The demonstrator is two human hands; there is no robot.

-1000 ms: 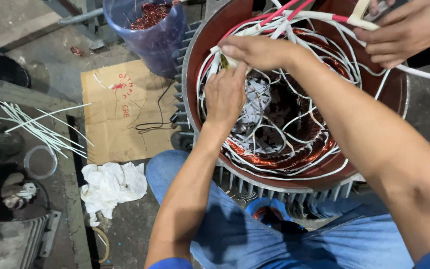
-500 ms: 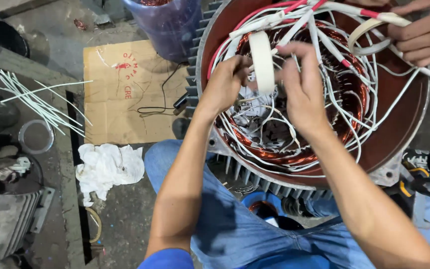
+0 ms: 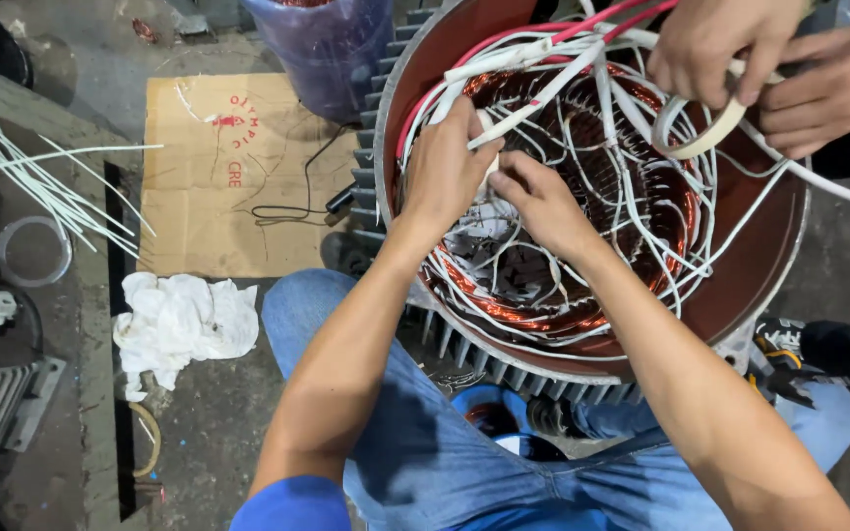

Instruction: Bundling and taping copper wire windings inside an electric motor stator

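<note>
A large round motor stator (image 3: 740, 295) stands upright in front of my knees, red-brown inside, with copper windings (image 3: 533, 315) and many white sleeved leads (image 3: 582, 59) looping across it. My left hand (image 3: 450, 167) and my right hand (image 3: 543, 202) meet at the upper left of the bore. Both pinch the same white lead bundle (image 3: 489, 162) between fingertips. Another person's hands (image 3: 740, 49) reach in from the upper right and hold a cream tape roll (image 3: 705, 143) among the leads.
A cardboard sheet (image 3: 209, 167) with a black cable (image 3: 297, 202) lies on the floor to the left. Near it are a white rag (image 3: 184, 320), loose white sleeves (image 3: 31, 167), a clear ring (image 3: 31, 251) and a purple bag (image 3: 332, 49).
The tape roll that stood between my hands is now in the other person's hands at the upper right. My hands have dropped together onto the lead bundle.
</note>
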